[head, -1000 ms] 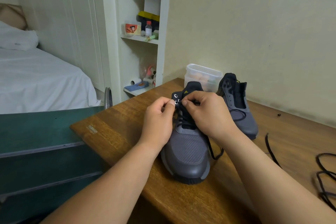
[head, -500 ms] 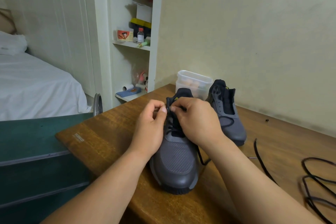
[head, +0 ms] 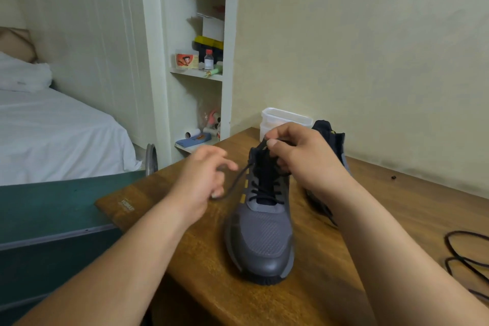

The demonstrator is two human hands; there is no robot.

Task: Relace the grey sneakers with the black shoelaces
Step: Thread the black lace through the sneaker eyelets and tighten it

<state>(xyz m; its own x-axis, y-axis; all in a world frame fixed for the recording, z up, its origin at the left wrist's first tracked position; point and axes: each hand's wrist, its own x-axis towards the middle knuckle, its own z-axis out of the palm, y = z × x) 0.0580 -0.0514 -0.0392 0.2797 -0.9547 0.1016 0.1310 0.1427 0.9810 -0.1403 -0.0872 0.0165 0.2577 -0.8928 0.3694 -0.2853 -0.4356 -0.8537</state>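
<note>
Bed (head: 53, 135) at left, not involved. Wooden surface (head: 397, 206) carries everything.

Near sneaker (head: 260, 241): grey, upright, toe toward the camera, mid-surface, laced most of the way up. Far sneaker (head: 341, 140) stands just behind it, mostly hidden by the right arm, beside a clear tub (head: 285, 116).

Right hand (head: 304, 156): thumb and forefinger pinch the top of the near sneaker at the tongue. Can't tell if a lace end is in that pinch too.

Left hand (head: 201, 180): fingers curled, blurred, and looks to be pinching the black lace (head: 238, 180), which runs taut from a top left eyelet down to its fingertips.

Spare lace (head: 460, 254) lies loose in loops at the right edge, well apart from both sneakers.

Handling, my read:
- The sneaker is light with a soft mesh upper and a stiffer sole, so it will slide or tip if the lace is yanked. Steady it at the tongue or collar.
- The lace is thin, limp and smooth. Grip it close to the tip for threading and further back for pulling slack.
- The top eyelets look like what's left on this shoe.
</note>
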